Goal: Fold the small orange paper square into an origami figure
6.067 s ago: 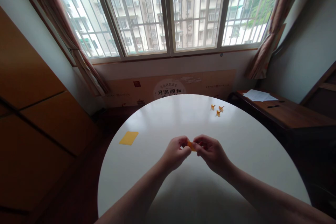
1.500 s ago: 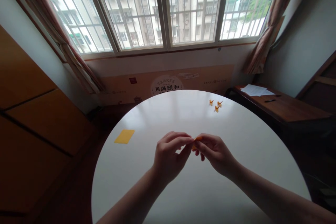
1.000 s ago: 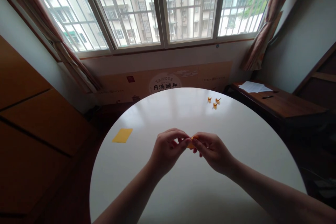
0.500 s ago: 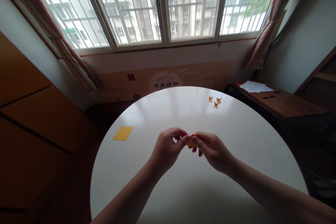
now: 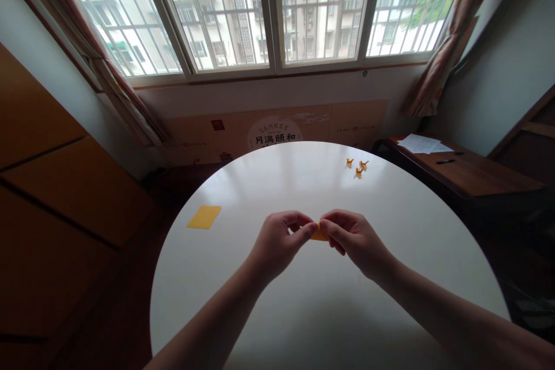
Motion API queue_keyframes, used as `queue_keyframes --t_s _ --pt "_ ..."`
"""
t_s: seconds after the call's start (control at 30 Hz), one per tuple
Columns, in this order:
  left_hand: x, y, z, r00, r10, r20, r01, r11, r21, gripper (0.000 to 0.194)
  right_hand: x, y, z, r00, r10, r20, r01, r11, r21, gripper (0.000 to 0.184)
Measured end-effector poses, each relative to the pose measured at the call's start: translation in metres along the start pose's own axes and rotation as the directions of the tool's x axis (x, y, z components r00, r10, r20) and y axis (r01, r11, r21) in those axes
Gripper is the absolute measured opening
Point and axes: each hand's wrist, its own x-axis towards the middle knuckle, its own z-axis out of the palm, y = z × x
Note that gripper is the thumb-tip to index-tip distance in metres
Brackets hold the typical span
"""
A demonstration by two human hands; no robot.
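Between my two hands is a small folded piece of yellow origami paper (image 5: 319, 235), held above the white round table (image 5: 281, 318). My left hand (image 5: 284, 240) pinches its left side between thumb and index finger. On the other side, my right hand (image 5: 352, 238) grips the paper with thumb and fingertips, its other fingers curled below. Much of the paper is hidden by the fingers, so its exact folded shape cannot be made out.
A yellow square of paper (image 5: 204, 217) lies at the table's left. Three small folded paper birds (image 5: 359, 173) stand near the far right edge. Beyond, a wooden desk (image 5: 481, 176) bears white sheets (image 5: 422, 143). A barred window (image 5: 321, 11) is behind the table.
My right hand has shifted slightly right, and its fingers have moved along the paper, exposing a bit more of it. My left hand keeps its pinch. The view has tilted slightly.
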Motion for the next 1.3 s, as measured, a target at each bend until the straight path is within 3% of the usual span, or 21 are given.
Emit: queue_keyframes --t_s 0.27,0.47,0.67,0.77,0.9,1.0,1.17,1.3 --pt "0.0012 -0.0019 0.0011 0.991 -0.13 0.039 0.135 0.975 -0.177 0.025 -0.0028 -0.0004 0.0055 0.996 -0.025 -0.081 0.029 0.998 0.049 0.027" --pt "-0.0009 0.0019 -0.0021 0.999 -0.006 -0.032 0.008 0.998 0.055 0.019 -0.0011 0.0029 0.0031 0.999 0.031 -0.022 -0.03 0.998 0.048 0.032" --pt "-0.002 0.0052 -0.0019 0.994 0.099 -0.036 -0.087 0.968 0.235 0.016 0.0004 0.0018 0.0018 0.999 -0.031 0.007 0.031 0.999 -0.043 0.028" --pt "-0.001 0.0032 -0.0014 0.995 0.083 -0.057 -0.073 0.984 0.16 0.021 0.0003 0.0028 0.0017 1.0 0.002 -0.02 -0.002 1.0 0.006 0.028" --pt "0.0018 -0.0011 -0.003 0.995 -0.075 -0.062 0.069 0.993 -0.097 0.03 0.0017 0.0051 0.0014 0.996 0.041 -0.081 -0.033 0.995 0.09 0.029" --pt "0.0032 -0.0025 -0.0036 0.99 -0.141 -0.026 0.134 0.975 -0.178 0.029 0.0024 0.0059 0.002 0.996 0.039 -0.085 -0.03 0.994 0.107 0.028" --pt "0.0018 -0.0006 0.0004 0.991 -0.13 0.035 0.134 0.978 -0.158 0.025 0.0003 0.0068 0.0041 0.998 0.003 -0.07 0.002 0.998 0.07 0.028" --pt "-0.0003 0.0004 0.0039 0.999 -0.03 -0.032 0.03 0.999 0.015 0.018 -0.0011 0.0089 0.0069 0.997 -0.024 -0.071 0.025 0.999 0.023 0.027"
